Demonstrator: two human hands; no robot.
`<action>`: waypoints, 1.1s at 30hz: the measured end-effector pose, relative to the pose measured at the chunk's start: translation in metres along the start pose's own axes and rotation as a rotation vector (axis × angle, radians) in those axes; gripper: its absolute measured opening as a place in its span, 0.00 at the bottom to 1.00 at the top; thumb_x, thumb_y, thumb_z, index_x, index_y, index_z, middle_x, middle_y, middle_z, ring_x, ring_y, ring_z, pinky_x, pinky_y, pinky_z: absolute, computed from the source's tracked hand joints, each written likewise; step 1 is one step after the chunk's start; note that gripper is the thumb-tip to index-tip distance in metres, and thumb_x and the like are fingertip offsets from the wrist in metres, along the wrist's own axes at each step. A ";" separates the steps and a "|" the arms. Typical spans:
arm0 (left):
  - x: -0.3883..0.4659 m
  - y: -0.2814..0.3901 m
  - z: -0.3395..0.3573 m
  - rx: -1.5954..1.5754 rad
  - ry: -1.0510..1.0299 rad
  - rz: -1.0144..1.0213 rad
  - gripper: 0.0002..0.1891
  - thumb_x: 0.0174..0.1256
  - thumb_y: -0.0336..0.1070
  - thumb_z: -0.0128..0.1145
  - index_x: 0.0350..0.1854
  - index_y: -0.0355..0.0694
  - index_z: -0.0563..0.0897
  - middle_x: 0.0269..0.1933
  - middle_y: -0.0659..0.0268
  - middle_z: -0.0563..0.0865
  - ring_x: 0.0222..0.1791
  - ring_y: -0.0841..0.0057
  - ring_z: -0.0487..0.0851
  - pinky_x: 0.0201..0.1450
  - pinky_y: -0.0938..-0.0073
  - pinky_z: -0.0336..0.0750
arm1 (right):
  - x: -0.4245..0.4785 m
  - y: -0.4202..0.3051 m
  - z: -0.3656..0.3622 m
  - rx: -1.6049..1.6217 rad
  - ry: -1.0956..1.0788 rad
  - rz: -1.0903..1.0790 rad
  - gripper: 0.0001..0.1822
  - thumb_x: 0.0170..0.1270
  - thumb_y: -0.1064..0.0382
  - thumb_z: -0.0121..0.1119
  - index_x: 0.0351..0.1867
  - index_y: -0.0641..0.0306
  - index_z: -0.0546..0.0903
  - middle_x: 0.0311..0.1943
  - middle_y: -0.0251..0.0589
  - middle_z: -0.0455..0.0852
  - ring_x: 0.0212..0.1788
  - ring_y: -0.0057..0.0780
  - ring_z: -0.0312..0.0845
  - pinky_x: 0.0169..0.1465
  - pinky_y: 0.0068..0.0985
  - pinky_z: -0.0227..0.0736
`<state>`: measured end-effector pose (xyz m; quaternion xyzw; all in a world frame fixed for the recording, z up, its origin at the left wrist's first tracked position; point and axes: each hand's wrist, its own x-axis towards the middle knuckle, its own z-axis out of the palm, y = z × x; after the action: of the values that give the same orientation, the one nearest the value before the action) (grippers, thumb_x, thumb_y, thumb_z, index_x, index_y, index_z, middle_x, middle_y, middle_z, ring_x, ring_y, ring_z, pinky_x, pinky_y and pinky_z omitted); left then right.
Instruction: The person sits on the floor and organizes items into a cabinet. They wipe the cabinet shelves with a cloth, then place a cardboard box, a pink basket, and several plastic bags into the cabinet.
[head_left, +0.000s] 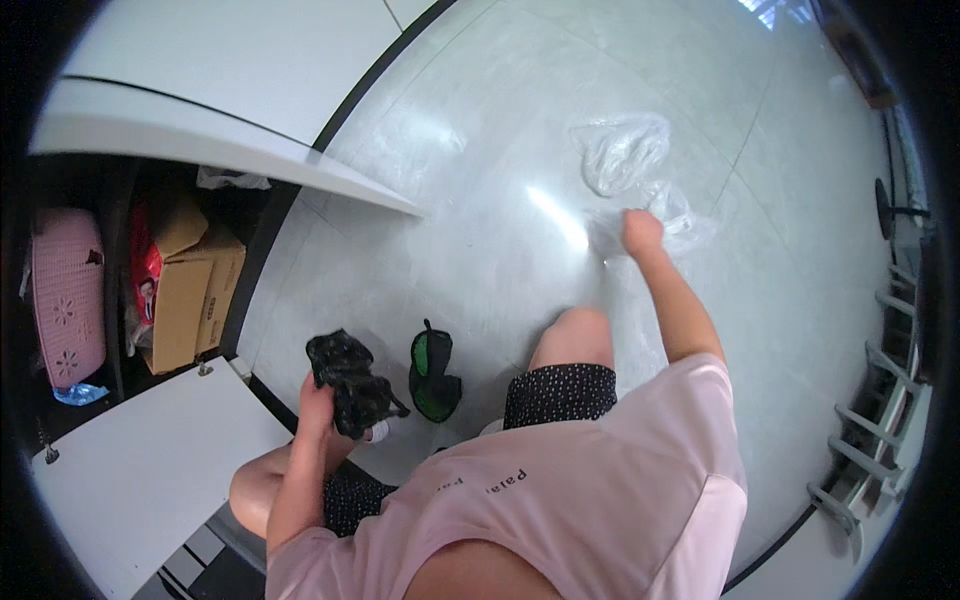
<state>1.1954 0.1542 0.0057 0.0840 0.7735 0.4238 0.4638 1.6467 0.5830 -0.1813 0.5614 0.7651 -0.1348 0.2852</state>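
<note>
My left hand (316, 401) is closed on a crumpled black plastic bag (352, 382), held low over the floor at my left. Out in front, at arm's length, my right hand (643, 233) grips part of some thin clear plastic bags (675, 214). Another crumpled clear plastic bag (626, 154) lies just beyond that hand on the tiled floor. Between my knees, nearer the left one, a small black and green item (435, 371), with a short loop or strap at its top, rests on the floor; its exact kind I cannot tell.
At left is an open low cabinet with a lowered white door (150, 465), holding a pink plastic basket (71, 300) and an open cardboard box (199, 292). A white panel edge (360, 196) juts over the floor. A grey metal rack (862, 442) stands along the right.
</note>
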 end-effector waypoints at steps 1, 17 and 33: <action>-0.004 -0.004 0.008 -0.030 0.010 -0.038 0.19 0.68 0.19 0.43 0.59 0.33 0.78 0.50 0.59 0.87 0.49 0.69 0.85 0.55 0.68 0.79 | 0.000 -0.015 -0.011 0.063 0.227 -0.053 0.26 0.59 0.68 0.59 0.61 0.53 0.77 0.59 0.47 0.82 0.62 0.46 0.78 0.51 0.36 0.82; 0.002 -0.072 0.006 0.247 -0.002 0.076 0.22 0.60 0.20 0.51 0.60 0.32 0.79 0.52 0.55 0.88 0.56 0.68 0.84 0.61 0.68 0.75 | -0.029 -0.050 -0.016 0.211 0.288 -0.149 0.31 0.57 0.59 0.64 0.65 0.56 0.74 0.72 0.50 0.65 0.72 0.60 0.60 0.63 0.52 0.74; 0.012 -0.069 -0.029 0.488 0.221 0.042 0.36 0.55 0.44 0.64 0.68 0.40 0.71 0.60 0.40 0.78 0.63 0.46 0.75 0.64 0.55 0.73 | -0.110 -0.136 -0.022 0.564 0.288 -0.526 0.18 0.57 0.64 0.62 0.50 0.67 0.84 0.44 0.55 0.89 0.49 0.49 0.85 0.52 0.36 0.77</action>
<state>1.1840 0.1009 -0.0468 0.1623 0.8969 0.2410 0.3335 1.5363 0.4634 -0.1147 0.4157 0.8477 -0.3276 -0.0339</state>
